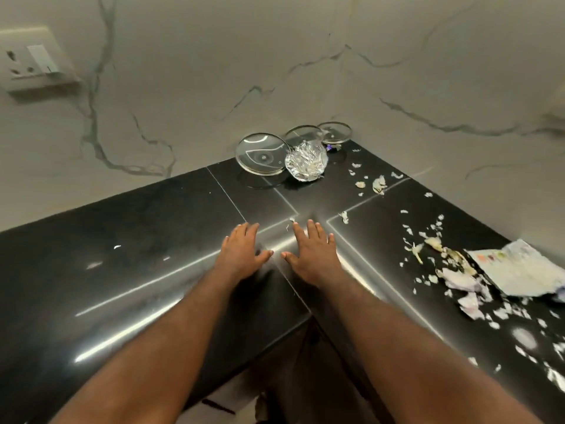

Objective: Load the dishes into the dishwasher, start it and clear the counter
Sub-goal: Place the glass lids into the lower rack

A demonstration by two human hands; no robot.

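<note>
L hand [241,249] & R hand [308,252] lie palms-down, side by side on the black surface [137,240]; fingers [313,231] straight, spread, holding nothing. Three glass lids [263,154] & crumpled foil [306,165] sit at the back corner by the wall [214,87]. Peel scraps [428,246] & paper [519,270] litter the R side.

I see a glossy black stone surface [122,240] running round an inside corner, its slabs joined by thin seams and streaked with bright reflected light. Behind it rise pale grey marble-look walls [214,71] with dark veins. A cream socket plate with switch [33,59] sits on the left wall.
</note>
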